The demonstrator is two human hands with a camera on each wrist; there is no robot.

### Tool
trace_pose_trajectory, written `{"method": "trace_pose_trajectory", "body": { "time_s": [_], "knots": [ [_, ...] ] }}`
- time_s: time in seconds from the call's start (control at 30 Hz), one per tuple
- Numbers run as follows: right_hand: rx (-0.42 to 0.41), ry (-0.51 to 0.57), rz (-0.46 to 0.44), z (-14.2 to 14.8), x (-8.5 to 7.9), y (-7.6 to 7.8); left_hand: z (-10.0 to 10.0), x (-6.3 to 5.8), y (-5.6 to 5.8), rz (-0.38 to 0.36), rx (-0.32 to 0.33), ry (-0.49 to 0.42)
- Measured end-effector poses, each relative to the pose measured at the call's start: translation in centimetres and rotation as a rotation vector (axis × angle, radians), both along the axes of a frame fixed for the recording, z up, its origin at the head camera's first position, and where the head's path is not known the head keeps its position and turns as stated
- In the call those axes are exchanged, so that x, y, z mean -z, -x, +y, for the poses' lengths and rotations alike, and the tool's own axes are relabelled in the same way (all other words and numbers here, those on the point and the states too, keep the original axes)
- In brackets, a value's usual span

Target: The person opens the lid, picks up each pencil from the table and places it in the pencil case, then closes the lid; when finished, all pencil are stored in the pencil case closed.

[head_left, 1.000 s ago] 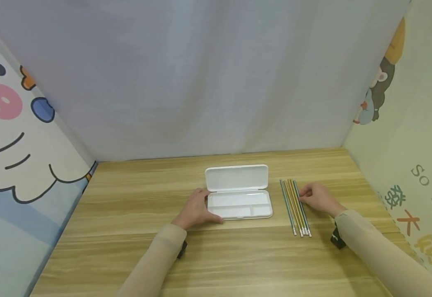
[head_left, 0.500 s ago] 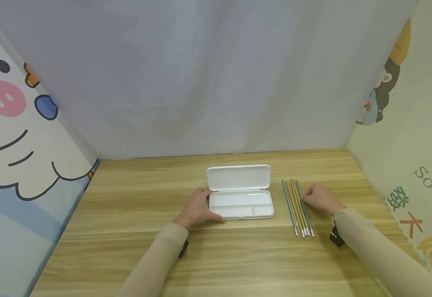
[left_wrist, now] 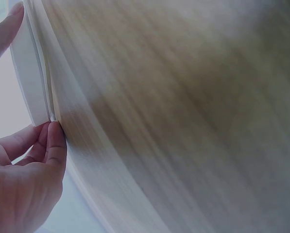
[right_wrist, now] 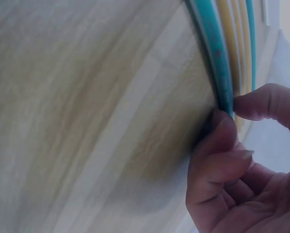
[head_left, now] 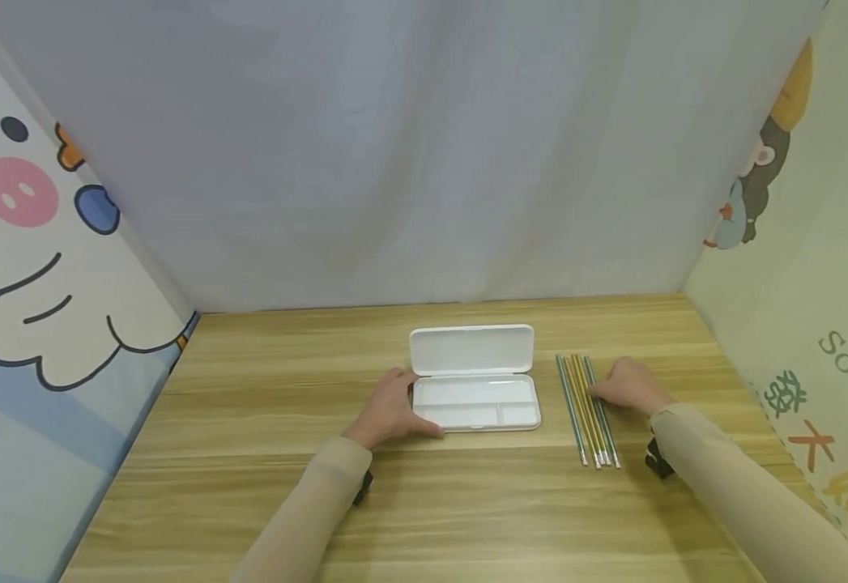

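A white pencil case (head_left: 453,393) lies with its lid raised and its shallow compartments bare. My left hand (head_left: 389,411) grips its left end, thumb along the front edge and fingers at the side; the left wrist view shows fingertips right at the case's corner (left_wrist: 30,73). To the right of the case is a row of slim pencils, several gold ones (head_left: 581,397) between teal ones at either side. My right hand (head_left: 629,384) pinches the outer teal pencil (right_wrist: 215,51) between thumb and finger, near its upper middle. The pencils' eraser ends point toward me.
The wood-grain table (head_left: 263,364) reaches back to a pale curtain (head_left: 394,162). Printed cartoon panels stand at both sides, a pig-nosed figure (head_left: 19,193) on the left. A black wrist strap piece (head_left: 658,459) shows below my right sleeve.
My right hand has rolled over toward the pencils, its fingers closer round the outer teal one. The left hand keeps its place on the case; the head view has shifted slightly.
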State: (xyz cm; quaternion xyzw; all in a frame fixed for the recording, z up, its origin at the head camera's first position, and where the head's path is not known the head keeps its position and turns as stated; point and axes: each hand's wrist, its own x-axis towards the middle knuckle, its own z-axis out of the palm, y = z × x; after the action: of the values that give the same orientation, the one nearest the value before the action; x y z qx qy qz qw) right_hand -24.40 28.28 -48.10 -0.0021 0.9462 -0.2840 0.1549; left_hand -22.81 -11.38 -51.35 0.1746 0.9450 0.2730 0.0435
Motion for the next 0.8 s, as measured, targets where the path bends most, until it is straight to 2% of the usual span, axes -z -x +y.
{"method": "trace_pose_trajectory", "body": {
  "time_s": [0.17, 0.27, 0.5, 0.8],
  "knots": [
    [0.019, 0.000, -0.016, 0.3, 0.4, 0.1, 0.1, -0.1, -0.1, -0.037, -0.015, 0.003],
    [0.020, 0.009, -0.025, 0.5, 0.3, 0.1, 0.0, -0.1, 0.0, -0.036, -0.011, -0.003],
    [0.018, 0.107, -0.061, 1.0, -0.7, -0.3, 0.0, 0.1, 0.1, -0.026, -0.002, 0.004],
    [0.000, 0.177, -0.019, 1.1, -1.7, 0.2, 0.0, 0.1, 0.0, -0.035, -0.005, 0.018]
  ]
}}
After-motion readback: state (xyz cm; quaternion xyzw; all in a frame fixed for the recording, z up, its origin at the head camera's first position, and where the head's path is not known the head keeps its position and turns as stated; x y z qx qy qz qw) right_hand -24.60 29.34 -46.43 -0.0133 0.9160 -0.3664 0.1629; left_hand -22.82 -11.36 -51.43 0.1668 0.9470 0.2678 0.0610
